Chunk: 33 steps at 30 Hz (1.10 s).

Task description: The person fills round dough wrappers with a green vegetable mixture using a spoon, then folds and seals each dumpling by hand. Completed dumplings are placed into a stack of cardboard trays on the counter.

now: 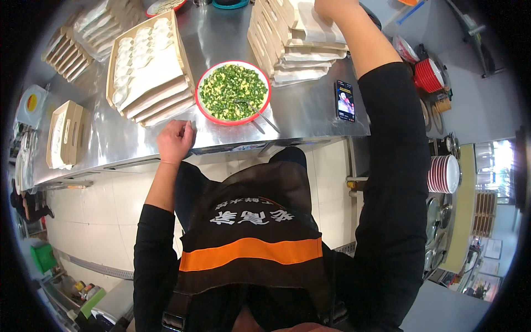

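Observation:
My left hand [176, 139] rests curled into a loose fist on the front edge of the steel table, with nothing seen in it. Just beyond it, a wooden tray [177, 33] holds rows of white dumplings [141, 47] on a pale liner, on top of several layered liners. To the fist's right, a red-rimmed bowl [267, 89] is full of chopped greens with yellow bits [232, 89], and a metal spoon [265, 118] leans out of it. My right hand [337, 9] reaches over a stack of lined wooden trays [269, 39]; its fingers are cut off by the top edge.
A lit smartphone [345, 101] lies at the steel table's [298, 108] right end. Small wooden trays [68, 135] sit at the left, and more stacked trays [68, 56] behind them. Red-rimmed bowls [444, 174] are piled on the right. Pale tiles [95, 211] cover the floor.

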### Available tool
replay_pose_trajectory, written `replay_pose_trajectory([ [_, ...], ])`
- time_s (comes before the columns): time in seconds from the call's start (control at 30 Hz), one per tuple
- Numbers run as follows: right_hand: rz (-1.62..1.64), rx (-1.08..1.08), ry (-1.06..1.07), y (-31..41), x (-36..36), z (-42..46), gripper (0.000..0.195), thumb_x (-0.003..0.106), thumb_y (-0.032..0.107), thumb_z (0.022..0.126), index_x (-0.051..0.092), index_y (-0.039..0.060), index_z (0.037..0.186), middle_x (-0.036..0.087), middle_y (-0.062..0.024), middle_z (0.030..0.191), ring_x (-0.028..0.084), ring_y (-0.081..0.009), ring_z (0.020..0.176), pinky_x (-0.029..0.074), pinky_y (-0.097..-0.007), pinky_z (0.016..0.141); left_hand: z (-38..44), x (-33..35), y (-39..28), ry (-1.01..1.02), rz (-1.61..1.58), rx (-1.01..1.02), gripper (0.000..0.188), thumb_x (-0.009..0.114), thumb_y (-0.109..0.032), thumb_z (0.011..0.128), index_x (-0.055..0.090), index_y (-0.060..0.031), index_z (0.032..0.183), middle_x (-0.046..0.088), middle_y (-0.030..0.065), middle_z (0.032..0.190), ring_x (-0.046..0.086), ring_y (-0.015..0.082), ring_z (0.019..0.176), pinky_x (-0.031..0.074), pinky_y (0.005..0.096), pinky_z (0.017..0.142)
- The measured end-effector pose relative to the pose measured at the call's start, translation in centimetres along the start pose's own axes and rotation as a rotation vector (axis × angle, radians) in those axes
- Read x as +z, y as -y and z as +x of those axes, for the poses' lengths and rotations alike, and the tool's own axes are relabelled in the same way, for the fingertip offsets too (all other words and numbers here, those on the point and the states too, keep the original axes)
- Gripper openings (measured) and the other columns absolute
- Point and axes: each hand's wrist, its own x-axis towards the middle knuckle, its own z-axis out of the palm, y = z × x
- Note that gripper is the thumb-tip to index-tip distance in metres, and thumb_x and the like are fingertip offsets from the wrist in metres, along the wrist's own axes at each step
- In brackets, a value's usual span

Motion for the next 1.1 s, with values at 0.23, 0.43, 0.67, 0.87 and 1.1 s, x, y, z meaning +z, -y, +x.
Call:
replay_pose_trajectory([
  [0.23,0.076,0.057,-0.144,0.2,1.8,-0.1,0.032,0.084,0.017,0.065,0.081,0.0088,0.096,0.077,-0.0158,0.106,0.073,-0.03,0.104,0.058,-0.0419,0.09,-0.4,0.0,0.6,0.004,0.044,-0.006,0.016,0.072,-0.023,0.091,0.073,-0.0102,0.081,0.066,0.0068,0.073,0.065,0.0274,0.063,0.052,0.0395,0.059],
  [0.43,0.022,0.037,-0.082,0.5,0.7,0.0,0.03,0.084,0.019,0.068,0.081,0.0085,0.096,0.077,-0.0167,0.105,0.074,-0.0293,0.103,0.058,-0.0415,0.089,-0.4,0.2,0.8,0.006,0.045,0.001,0.017,0.071,-0.025,0.091,0.072,-0.0113,0.08,0.066,0.0058,0.072,0.065,0.0271,0.064,0.052,0.0392,0.059],
  [0.67,0.002,0.051,-0.156,0.6,1.8,-0.3,0.028,0.08,0.017,0.074,0.081,0.0073,0.1,0.076,-0.0187,0.104,0.074,-0.0295,0.102,0.059,-0.0411,0.088,-0.4,0.2,0.8,0.006,0.064,0.013,0.017,0.071,-0.025,0.091,0.072,-0.0113,0.08,0.066,0.0061,0.074,0.065,0.0276,0.065,0.053,0.0394,0.06],
  [0.87,0.083,0.011,-0.23,-3.3,2.3,0.3,0.025,0.072,0.011,0.078,0.079,0.0024,0.101,0.075,-0.0229,0.102,0.075,-0.0345,0.095,0.06,-0.0425,0.082,-0.5,0.0,0.8,0.022,0.056,-0.022,0.018,0.071,-0.026,0.092,0.073,-0.0109,0.082,0.066,0.0066,0.075,0.065,0.0279,0.066,0.053,0.0397,0.061],
  [1.1,1.142,0.208,-0.448,-8.9,3.3,-4.8,0.041,0.066,0.004,0.078,0.072,-0.0036,0.118,0.076,-0.0221,0.102,0.074,-0.0377,0.088,0.059,-0.0411,0.081,-0.7,0.3,1.2,-0.001,0.03,-0.008,0.017,0.071,-0.025,0.092,0.073,-0.0105,0.083,0.066,0.0064,0.075,0.065,0.0274,0.066,0.052,0.0391,0.061],
])
